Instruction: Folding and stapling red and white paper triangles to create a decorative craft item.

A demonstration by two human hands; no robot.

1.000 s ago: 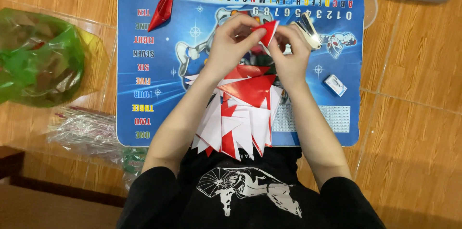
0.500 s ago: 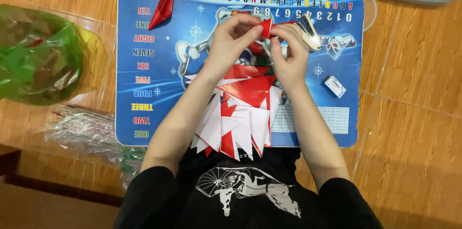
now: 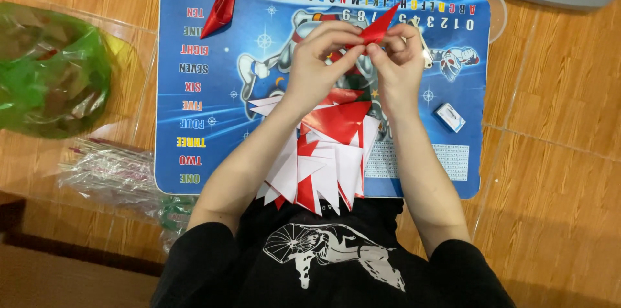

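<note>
Red paper (image 3: 377,28) pinched (both hands).

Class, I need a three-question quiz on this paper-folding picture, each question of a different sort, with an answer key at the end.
1. True or false: both hands pinch the same red folded paper piece.
2. Where does the finished red folded piece lie? A) on the blue play mat's far left corner B) on the green plastic bag C) on the wooden floor
3. Fill in: the stack of red and white paper triangles lies between the person's ____.

Key
1. True: left hand and right hand both grip it.
2. A
3. forearms
</note>
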